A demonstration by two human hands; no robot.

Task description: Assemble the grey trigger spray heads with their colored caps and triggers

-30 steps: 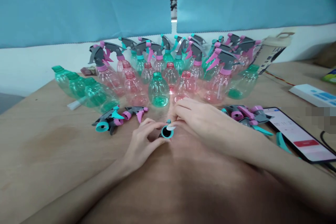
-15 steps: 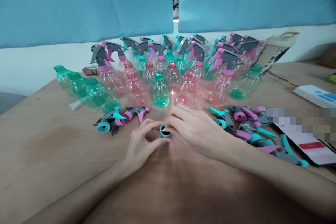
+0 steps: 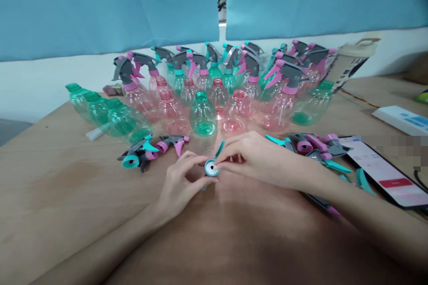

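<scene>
Over the near middle of the table, my left hand (image 3: 182, 178) curls its thumb and forefinger round the teal collar of a spray trigger head (image 3: 207, 174). The collar opening faces up toward me. A white disc (image 3: 211, 168) with a dark centre hole sits inside it. My right hand (image 3: 250, 158) is closed in a pinch at the collar's right rim, its fingertips touching there. Just behind those fingers a teal trigger lever (image 3: 220, 148) sticks up. The rest of the spray head is hidden by my hands.
Open-necked green bottles (image 3: 203, 116) and pink bottles (image 3: 235, 113) stand ahead, with several capped by spray heads (image 3: 290, 75) behind. Loose spray heads lie left (image 3: 133, 153) and right (image 3: 304, 142). A phone (image 3: 384, 173), white box (image 3: 401, 118) and cup (image 3: 351, 64) are on the right.
The collar showed a dark inside; a white disc now sits in it. My right fingers have drawn back from the opening to its right rim. The left hand has barely moved.
</scene>
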